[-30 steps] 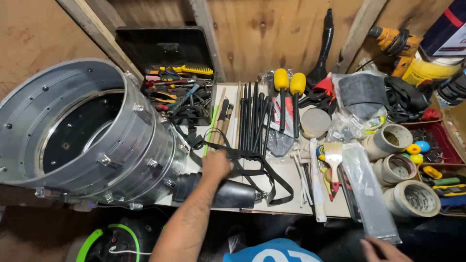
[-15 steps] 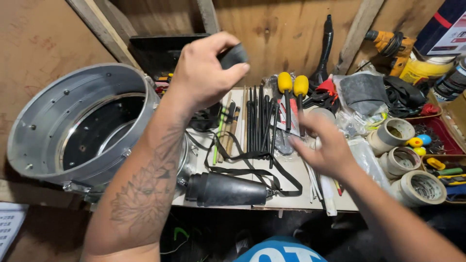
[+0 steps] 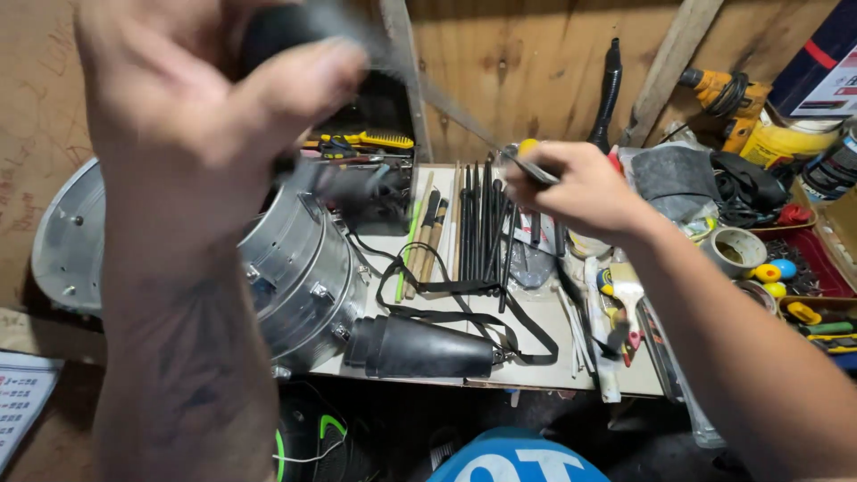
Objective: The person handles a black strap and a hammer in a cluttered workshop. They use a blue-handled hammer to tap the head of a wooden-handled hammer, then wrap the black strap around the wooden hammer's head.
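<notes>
My hands were bare, no gloves or sleeves. My left forearm (image 3: 192,357) carried a dark tattoo; my right forearm (image 3: 741,357) was plain.

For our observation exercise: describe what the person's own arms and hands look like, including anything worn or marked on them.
Both arms are bare, with no sleeves, gloves, watch or rings visible. The left forearm carries a dark tattoo, blurred here. The left hand looks large and motion-blurred near the camera; the right hand is sharper and unmarked.

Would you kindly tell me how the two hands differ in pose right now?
The left hand is raised close to the camera and blurred, closed around a dark object; the right hand is lower, over the bench, and sharp. The left shows its back, while the right pinches a thin metal strip. Both are bare and closed on something.
</notes>
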